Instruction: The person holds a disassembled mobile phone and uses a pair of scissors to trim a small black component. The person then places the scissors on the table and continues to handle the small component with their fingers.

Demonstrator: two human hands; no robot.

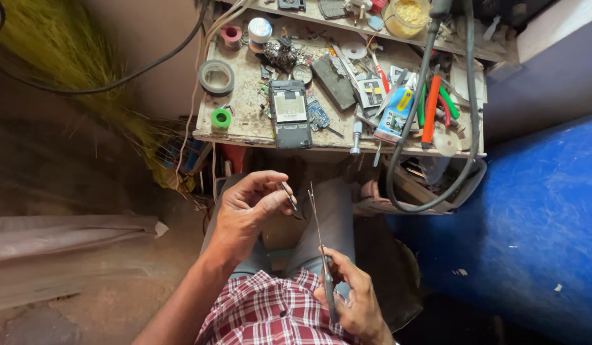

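My left hand is raised over my lap and pinches a small dark part between thumb and fingertips. My right hand rests low by my checked shirt and grips thin metal tweezers, whose tips point up towards the small part. On the worn bench ahead lies an opened phone with its back off, inner frame showing. What the small part is stays too small to tell.
The bench carries tape rolls, a green spool, a circuit board, screwdrivers, orange and green pliers, a glue tube and a jar. Thick grey cables loop off its front edge. A blue surface stands right.
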